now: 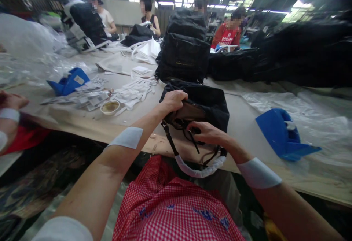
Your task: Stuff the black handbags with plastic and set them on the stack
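Note:
A black bag (217, 102) lies on the table edge in front of me, its mouth showing a brownish lining. My left hand (175, 100) is closed on the bag's upper left rim. At the bag's opening, the fingers of my right hand (206, 132) are bent together around a dark strap or cord; its exact form is hard to make out. Thin black straps (192, 140) hang below that hand. The bag's handle (202, 171), wrapped in white material, droops over the table edge towards the red checked apron (176, 208).
A large black backpack (184, 56) stands behind the bag. Blue tape dispensers (286, 134) sit to the right and left. White tags and strips (132, 94) lie beside a small round container (110, 107). Clear plastic (310, 112) covers the right side. A co-worker's arm (11, 112) is at far left.

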{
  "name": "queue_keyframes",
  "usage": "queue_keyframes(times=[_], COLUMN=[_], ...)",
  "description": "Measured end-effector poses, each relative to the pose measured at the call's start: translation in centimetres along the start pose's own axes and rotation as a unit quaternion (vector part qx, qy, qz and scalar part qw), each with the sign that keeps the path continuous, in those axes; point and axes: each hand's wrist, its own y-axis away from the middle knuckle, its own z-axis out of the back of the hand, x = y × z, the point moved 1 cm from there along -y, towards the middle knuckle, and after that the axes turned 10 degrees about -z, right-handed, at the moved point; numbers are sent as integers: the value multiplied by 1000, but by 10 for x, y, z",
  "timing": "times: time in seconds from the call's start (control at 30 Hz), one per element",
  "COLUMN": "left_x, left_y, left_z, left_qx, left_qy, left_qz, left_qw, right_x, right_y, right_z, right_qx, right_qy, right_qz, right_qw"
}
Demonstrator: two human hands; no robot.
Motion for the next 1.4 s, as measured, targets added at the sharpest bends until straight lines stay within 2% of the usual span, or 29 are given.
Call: queue_keyframes(times=[0.07, 0.1, 0.17, 0.2, 0.23, 0.27, 0.33, 0.37, 0.43, 0.53, 0.6, 0.67, 0.73, 0.87, 0.97, 1.1, 1.2, 1.27, 1.33, 1.37, 1.4], left_x=[-2, -3, -2, -1, 1, 3, 7, 10, 14, 18, 20, 22, 24, 27, 27, 26, 22, 19, 18, 21, 28], left_y=[0, 0, 1, 3, 5, 8, 16, 20, 29, 37, 39, 40, 43, 50, 54, 52, 48, 51, 64, 76, 93], left_z=[-2, -2, -3, -3, -4, -5, -8, -10, -13, -17, -20, -24, -30, -41, -45, -45, -45, -44, -40, -36, -33], left_qx=[-6, -10, -11, -6, 3, 16, 44, 56, 64, 36, 14, 5, 4, 3, 6, -18, -49, -2, 43, 36, 7], left_qy=[1, 0, -3, -5, -8, -11, -13, -12, -7, 3, 3, 2, 5, 18, 23, 7, -11, 8, 53, 80, 103], left_qz=[-8, -9, -14, -19, -23, -27, -29, -25, -13, 8, 17, 25, 37, 46, 35, 53, 76, 50, -5, -26, -28], left_qw=[1000, 1000, 1000, 1000, 1000, 999, 998, 998, 998, 999, 1000, 1000, 999, 999, 999, 998, 996, 999, 998, 996, 994], right_x=[0, 4, 18, 28, 38, 47, 61, 65, 70, 71, 68, 61, 50, 24, 10, 9, 13, 13, 13, 11, 9], right_y=[0, -2, -8, -11, -13, -15, -19, -20, -25, -34, -40, -44, -44, -34, -30, -34, -39, -41, -36, -30, -20], right_z=[-15, -26, -54, -68, -81, -92, -109, -113, -114, -108, -105, -105, -109, -113, -113, -114, -116, -115, -111, -107, -102], right_qx=[3, 12, 53, 74, 86, 82, 32, 1, -58, -145, -168, -146, -127, -184, -215, -165, -169, -180, -186, -189, -194], right_qy=[-139, -219, -349, -376, -364, -310, -103, 17, 197, 299, 301, 280, 254, 218, 241, 295, 300, 289, 257, 230, 194], right_qz=[-44, -61, -48, -19, 10, 29, 11, -13, -32, 43, 69, 64, 90, 187, 176, 144, 123, 129, 148, 161, 172], right_qw=[989, 974, 934, 923, 927, 947, 994, 1000, 978, 942, 936, 947, 955, 940, 930, 930, 931, 932, 937, 941, 946])
